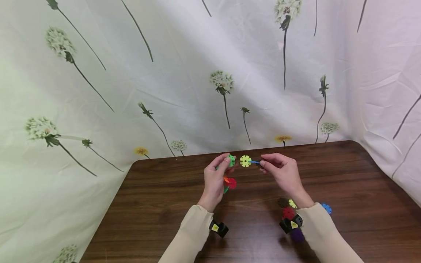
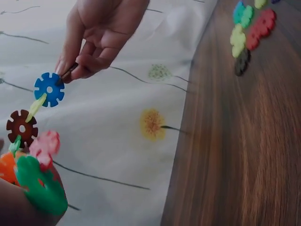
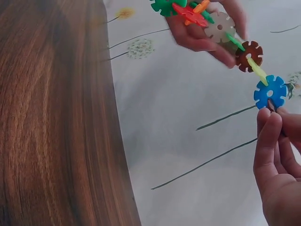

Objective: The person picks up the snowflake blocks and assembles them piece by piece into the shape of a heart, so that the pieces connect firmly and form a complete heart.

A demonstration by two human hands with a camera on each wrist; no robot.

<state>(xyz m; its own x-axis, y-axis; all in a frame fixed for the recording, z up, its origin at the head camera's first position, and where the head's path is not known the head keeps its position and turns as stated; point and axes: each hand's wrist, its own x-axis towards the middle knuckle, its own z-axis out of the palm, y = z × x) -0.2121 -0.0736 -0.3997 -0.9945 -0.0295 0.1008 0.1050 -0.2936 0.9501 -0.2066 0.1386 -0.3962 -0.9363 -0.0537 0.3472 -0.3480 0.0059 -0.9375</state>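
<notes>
Above the table, both hands hold a chain of notched plastic snowflake discs slotted into each other. My left hand pinches it near a light green disc. Below those fingers hang a red disc, an orange disc and a dark green disc. Between the hands run a brown disc, a yellow disc and a blue disc. At the far end my right hand pinches a dark disc, seen edge-on, that meets the blue one. Fingers hide part of it.
Loose discs lie on the brown wooden table under the right forearm, among them a red disc, a blue disc and a purple disc. A white cloth with dandelion prints hangs behind the table.
</notes>
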